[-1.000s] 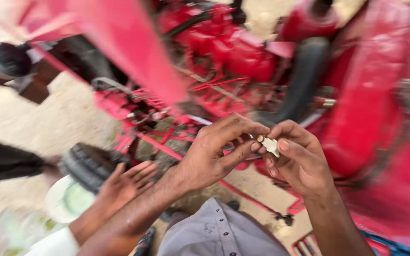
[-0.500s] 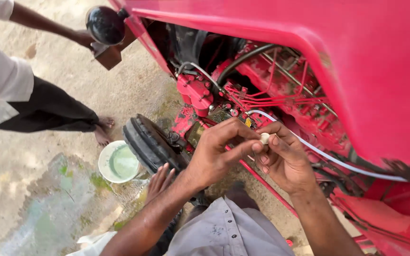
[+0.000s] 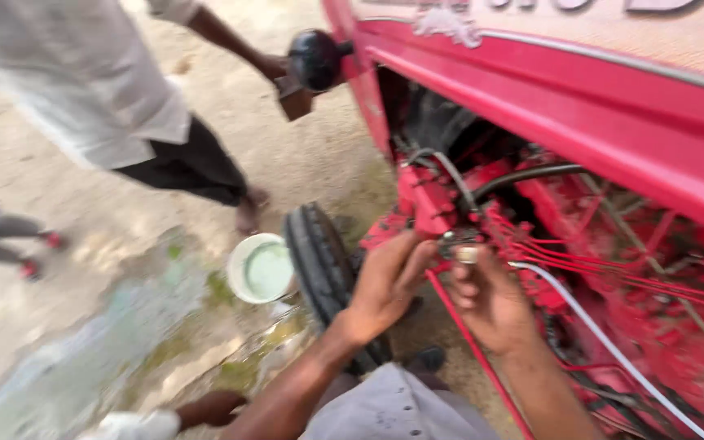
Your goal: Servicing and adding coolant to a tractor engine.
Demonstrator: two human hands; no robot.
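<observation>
While earlier apart, both hands now press small fitting against engine.

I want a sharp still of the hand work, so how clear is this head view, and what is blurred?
Head view: soft daylight, no harsh glare; motion blur smears the whole frame. The left hand, right hand and small metal part lack crisp edges; the standing person's white shirt is most streaked; the white bowl and tyre are readable.
</observation>
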